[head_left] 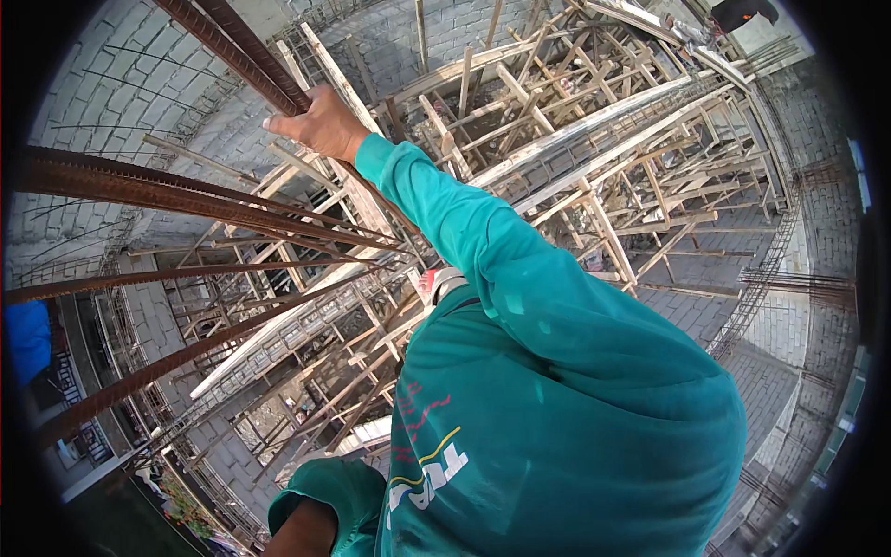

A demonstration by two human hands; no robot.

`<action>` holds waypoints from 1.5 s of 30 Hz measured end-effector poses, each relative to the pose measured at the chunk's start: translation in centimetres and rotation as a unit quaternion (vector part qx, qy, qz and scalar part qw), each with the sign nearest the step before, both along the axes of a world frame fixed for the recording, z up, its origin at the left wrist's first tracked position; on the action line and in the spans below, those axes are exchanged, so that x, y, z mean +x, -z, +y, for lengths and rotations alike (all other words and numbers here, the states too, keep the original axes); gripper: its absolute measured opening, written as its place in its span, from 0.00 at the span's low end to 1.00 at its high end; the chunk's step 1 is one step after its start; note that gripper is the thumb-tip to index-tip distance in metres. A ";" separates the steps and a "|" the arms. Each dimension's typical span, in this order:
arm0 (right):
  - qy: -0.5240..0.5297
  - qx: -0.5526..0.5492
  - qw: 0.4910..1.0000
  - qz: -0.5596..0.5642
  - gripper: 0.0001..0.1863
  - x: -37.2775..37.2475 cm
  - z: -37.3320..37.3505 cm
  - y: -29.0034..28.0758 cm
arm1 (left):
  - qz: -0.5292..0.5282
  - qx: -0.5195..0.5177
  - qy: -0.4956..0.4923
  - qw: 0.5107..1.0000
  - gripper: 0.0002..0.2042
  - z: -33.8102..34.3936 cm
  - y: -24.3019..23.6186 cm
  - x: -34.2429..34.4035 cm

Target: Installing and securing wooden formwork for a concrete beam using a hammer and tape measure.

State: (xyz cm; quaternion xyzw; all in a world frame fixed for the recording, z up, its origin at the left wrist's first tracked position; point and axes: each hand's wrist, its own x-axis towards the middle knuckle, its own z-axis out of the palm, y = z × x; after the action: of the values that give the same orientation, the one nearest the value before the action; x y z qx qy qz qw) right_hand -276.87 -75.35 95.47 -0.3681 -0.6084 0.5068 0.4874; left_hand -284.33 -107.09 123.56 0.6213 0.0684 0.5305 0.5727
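Observation:
My right hand [320, 125] is closed round a rusty ribbed steel bar [243, 58] in the upper left. Its thumb points left, and the fingers wrap behind the bar and are partly hidden. Two such bars run side by side there, and I cannot tell whether the grip takes in both. A teal long sleeve [520, 269] covers the stretched-out right arm. My left hand does not show. To the left of my body, more rusty rebars [186, 200] rise from a point near my foot [428, 284].
Far below spreads a web of wooden props and planks [548, 111]. A long tied rebar cage [575, 139] crosses it between boards. Grey block walls [130, 84] curve around the site. A blue tarp [28, 339] shows at the left edge, with plants [186, 511] lower down.

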 end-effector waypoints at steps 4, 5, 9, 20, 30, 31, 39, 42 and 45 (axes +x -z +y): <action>-0.023 -0.003 1.000 0.004 0.20 0.0 -0.1 0.4 | -0.025 0.089 -0.053 0.994 0.10 -1.9 2.2 -0.8; -0.013 0.016 1.000 0.019 0.21 0.2 -0.1 0.5 | -0.027 0.115 -0.067 0.991 0.10 -2.6 2.9 -1.2; -0.033 0.038 0.999 -0.005 0.25 0.4 -0.5 0.0 | -0.002 0.110 -0.156 0.982 0.03 -3.6 4.8 -2.3; -0.029 0.041 0.995 -0.087 0.26 0.9 -1.2 -0.4 | 0.046 -0.012 -0.462 0.886 0.34 -4.7 9.9 -6.1; 0.030 0.064 0.988 -0.139 0.27 0.7 -2.2 0.3 | 0.185 -0.172 -0.617 0.745 0.28 4.1 20.3 -6.5; 0.033 0.070 0.987 -0.143 0.27 0.4 -2.1 0.5 | 0.148 -0.181 -0.602 0.764 0.26 4.7 20.8 -6.5; 0.100 0.163 0.968 -0.165 0.29 1.6 -2.4 0.2 | 0.176 -0.101 -0.626 0.753 0.27 6.7 21.8 -8.3; 0.127 0.201 0.956 -0.170 0.29 3.2 -2.6 0.5 | 0.133 -0.116 -0.629 0.757 0.26 6.7 21.6 -8.0; 0.199 0.250 0.934 -0.158 0.34 3.1 -4.1 1.3 | 0.149 -0.125 -0.644 0.740 0.27 5.8 22.0 -8.1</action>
State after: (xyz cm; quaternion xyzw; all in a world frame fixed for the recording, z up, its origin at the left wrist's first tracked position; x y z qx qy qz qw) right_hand -273.80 -79.49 94.14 -0.4235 -0.6989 0.1656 0.5521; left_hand -292.39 -101.27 101.54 0.4235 0.6020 0.6602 0.1499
